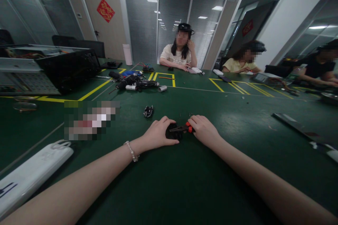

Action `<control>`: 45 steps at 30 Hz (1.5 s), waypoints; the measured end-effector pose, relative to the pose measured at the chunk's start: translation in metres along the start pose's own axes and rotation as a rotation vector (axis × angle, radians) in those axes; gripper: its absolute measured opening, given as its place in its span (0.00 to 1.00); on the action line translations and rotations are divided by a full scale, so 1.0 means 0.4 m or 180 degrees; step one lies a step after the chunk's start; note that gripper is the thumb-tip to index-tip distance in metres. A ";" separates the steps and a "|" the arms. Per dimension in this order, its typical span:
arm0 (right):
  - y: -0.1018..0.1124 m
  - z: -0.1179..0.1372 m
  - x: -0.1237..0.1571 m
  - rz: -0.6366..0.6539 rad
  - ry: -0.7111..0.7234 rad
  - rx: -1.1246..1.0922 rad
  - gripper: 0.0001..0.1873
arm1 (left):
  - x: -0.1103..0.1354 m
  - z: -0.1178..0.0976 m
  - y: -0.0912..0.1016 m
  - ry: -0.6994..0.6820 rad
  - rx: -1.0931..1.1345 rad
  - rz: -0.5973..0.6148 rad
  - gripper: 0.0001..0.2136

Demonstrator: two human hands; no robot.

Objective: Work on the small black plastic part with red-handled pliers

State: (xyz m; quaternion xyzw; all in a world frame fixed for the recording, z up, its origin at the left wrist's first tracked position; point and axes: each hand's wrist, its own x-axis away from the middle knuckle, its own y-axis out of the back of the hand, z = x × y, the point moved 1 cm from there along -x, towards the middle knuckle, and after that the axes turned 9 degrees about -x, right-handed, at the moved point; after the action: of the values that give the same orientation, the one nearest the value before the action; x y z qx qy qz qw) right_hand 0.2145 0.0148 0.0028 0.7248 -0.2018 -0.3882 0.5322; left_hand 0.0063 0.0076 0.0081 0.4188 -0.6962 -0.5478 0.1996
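Observation:
My left hand [157, 133], with a bracelet on its wrist, is closed round the side of a small black rounded part [169, 134] on the green table. My right hand [204, 128] grips pliers [189, 127] by their red handles. The dark jaws of the pliers lie over the black part; whether they pinch it I cannot tell. Just beyond my left hand sits a small black-and-silver piece [148, 111]. Tiny screw-like bits [190, 114] lie beyond my right hand.
An opened computer case [71, 68] stands at the left. Tools and cables [136, 80] are heaped mid-table. A white case [34, 175] lies near my left arm, a dark flat panel [293, 126] at the right. Several people sit across the green table [169, 190].

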 end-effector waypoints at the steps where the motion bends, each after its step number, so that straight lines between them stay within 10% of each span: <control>1: 0.000 0.000 0.000 -0.0008 0.0014 0.0003 0.16 | 0.000 0.001 -0.001 -0.0006 0.0002 -0.0006 0.29; 45: -0.002 0.002 0.001 -0.0014 -0.0019 0.0016 0.14 | -0.004 0.014 -0.015 0.0065 0.0047 -0.0082 0.31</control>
State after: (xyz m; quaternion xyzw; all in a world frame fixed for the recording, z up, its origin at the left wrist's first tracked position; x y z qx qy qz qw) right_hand 0.2139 0.0143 0.0019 0.7254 -0.2027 -0.3911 0.5290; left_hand 0.0052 0.0118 0.0012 0.4348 -0.6926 -0.5409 0.1966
